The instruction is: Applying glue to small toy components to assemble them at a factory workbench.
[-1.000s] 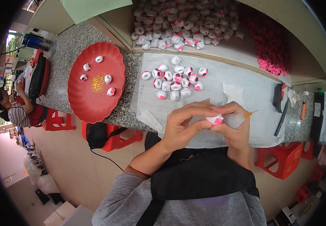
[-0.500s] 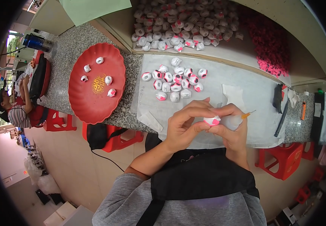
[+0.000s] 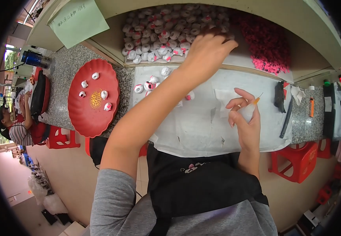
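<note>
Orange-tipped, one translucent bottle (image 3: 247,113) is clamped in the right grip (image 3: 250,125); the left grip (image 3: 210,48) is at heaped white-and-pink rounded pieces (image 3: 152,44), whether apart or together I cannot tell. On the speckled grey surface (image 3: 65,67), one red scalloped dish (image 3: 81,115) holds five white pieces (image 3: 104,94).

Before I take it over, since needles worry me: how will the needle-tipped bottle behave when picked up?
Probably light: the right hand holds the small bottle alone. Its thin, exposed needle might bend or prick.

Pale tiled floor (image 3: 70,169); red plastic stools (image 3: 306,161) near speckled grey counter (image 3: 57,98); daylight at window (image 3: 10,61), far left.
</note>
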Motion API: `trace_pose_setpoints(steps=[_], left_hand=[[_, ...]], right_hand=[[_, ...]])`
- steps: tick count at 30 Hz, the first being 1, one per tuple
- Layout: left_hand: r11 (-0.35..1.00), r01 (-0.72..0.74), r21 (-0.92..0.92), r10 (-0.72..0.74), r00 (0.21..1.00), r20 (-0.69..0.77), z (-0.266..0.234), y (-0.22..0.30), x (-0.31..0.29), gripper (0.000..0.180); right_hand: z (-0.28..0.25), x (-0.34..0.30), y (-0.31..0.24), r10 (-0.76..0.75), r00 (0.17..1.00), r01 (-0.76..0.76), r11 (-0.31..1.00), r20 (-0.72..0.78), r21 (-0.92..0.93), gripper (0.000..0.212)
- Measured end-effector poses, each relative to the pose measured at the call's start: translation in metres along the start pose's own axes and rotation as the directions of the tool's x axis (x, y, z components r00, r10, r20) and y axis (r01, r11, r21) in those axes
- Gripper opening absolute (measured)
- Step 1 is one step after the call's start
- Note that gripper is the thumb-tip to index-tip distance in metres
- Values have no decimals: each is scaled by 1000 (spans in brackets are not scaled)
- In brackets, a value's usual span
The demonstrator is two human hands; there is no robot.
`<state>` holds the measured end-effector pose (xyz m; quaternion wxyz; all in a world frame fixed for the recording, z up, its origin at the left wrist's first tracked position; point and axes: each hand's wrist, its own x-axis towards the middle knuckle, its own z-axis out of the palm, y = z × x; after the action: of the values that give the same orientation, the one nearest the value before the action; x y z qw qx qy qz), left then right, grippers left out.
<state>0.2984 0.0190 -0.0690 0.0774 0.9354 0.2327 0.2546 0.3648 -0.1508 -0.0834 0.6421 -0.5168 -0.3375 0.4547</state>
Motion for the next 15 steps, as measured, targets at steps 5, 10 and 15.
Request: trace_pose_setpoints(steps=[5,10,15], left_hand=[[948,-225,226,255,960,-112,72,-46,60,24],[988,-59,-145,59,998,-3,32,-31,49,24],[228,364,-903,-328,902,280,-44,2,-34,22]], right_hand=[[-8,-6,-4,29,1000,-28,999,-4,36,44],[-19,-10,-8,-20,999,24,996,-38,91,45],[-14,-9,-6,-61,998,57,982,21,181,36]])
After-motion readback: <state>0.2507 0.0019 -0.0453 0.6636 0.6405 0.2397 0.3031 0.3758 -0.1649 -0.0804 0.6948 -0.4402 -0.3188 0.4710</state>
